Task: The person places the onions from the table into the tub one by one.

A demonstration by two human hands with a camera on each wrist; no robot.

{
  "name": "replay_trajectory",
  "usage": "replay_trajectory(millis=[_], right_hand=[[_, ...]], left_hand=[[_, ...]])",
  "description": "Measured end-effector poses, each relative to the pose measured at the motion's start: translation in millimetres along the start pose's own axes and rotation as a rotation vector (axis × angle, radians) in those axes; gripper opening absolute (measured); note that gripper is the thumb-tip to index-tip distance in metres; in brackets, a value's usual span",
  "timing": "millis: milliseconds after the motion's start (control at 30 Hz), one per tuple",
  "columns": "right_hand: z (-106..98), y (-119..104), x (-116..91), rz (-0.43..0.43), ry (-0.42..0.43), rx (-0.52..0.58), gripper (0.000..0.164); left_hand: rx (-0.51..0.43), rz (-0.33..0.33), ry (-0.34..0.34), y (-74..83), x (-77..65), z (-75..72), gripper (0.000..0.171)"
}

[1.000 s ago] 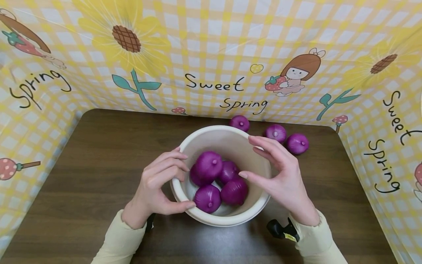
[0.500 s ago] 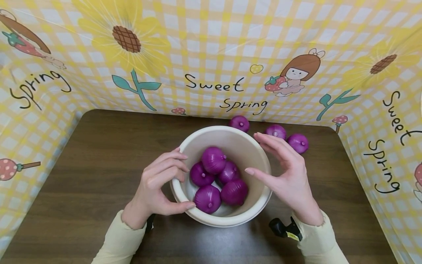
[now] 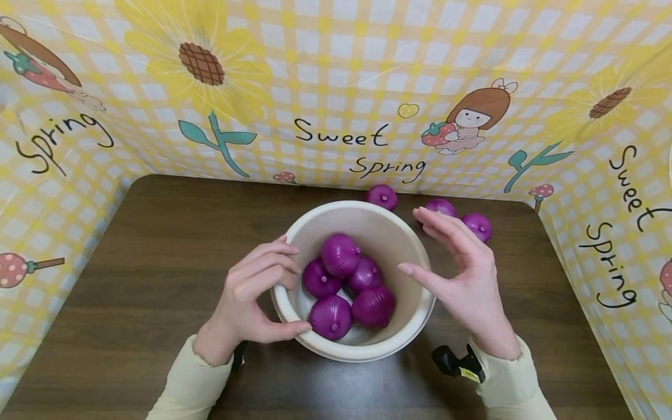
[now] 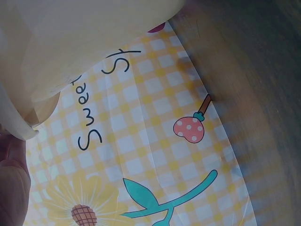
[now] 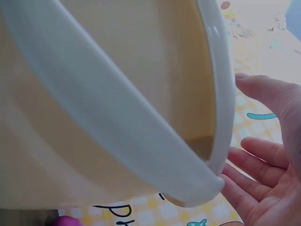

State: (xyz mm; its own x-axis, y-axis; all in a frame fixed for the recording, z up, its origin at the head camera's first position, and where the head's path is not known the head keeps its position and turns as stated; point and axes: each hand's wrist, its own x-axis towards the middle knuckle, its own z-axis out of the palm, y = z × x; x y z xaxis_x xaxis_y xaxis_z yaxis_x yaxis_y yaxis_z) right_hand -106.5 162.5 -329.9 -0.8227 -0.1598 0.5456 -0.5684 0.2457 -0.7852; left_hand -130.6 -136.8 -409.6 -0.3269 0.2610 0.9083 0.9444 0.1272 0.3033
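A cream-white bucket [image 3: 406,245] stands on the table with several red onions [image 3: 340,255] inside, one lying on top of the others. My left hand [image 3: 262,291] holds the bucket's left side, fingers hooked over the rim and thumb along its front left edge. Over the right side of the rim is my right hand [image 3: 467,274], fingers spread and nothing between them. In the right wrist view, this hand's thumb and fingers [image 5: 256,162] appear beyond the bucket's rim [image 5: 221,94]. The left wrist view shows the bucket's outer wall [image 4: 94,37] with part of my left hand [image 4: 14,188].
Behind the bucket, against the back of the table, lies one red onion [image 3: 381,198]. Two more, a red onion [image 3: 441,206] and another red onion [image 3: 476,227], lie at the back right, partly behind my right hand. A checked cloth [image 3: 336,87] walls in the dark wooden table [image 3: 184,233].
The upper onion in the bucket has rolled slightly up and right, settling on the others. My right hand has drawn back to the right, away from the onions. My left hand stays put.
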Motion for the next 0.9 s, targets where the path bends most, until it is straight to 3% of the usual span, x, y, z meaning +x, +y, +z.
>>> replay_trajectory(millis=[367,667,900], right_hand=[[-8,13,-4,0.009,0.042,0.005,0.073],[-11,2,-1,0.029,0.074,-0.006,0.066],[-21,21,-3,0.016,0.111,0.083,0.067]], left_hand=[[0.002,0.002,0.000,0.4,-0.5,0.2,0.048],[0.001,0.002,-0.001,0.2,-0.3,0.8,0.049],[0.002,0.001,0.003,-0.1,-0.2,0.7,0.049]])
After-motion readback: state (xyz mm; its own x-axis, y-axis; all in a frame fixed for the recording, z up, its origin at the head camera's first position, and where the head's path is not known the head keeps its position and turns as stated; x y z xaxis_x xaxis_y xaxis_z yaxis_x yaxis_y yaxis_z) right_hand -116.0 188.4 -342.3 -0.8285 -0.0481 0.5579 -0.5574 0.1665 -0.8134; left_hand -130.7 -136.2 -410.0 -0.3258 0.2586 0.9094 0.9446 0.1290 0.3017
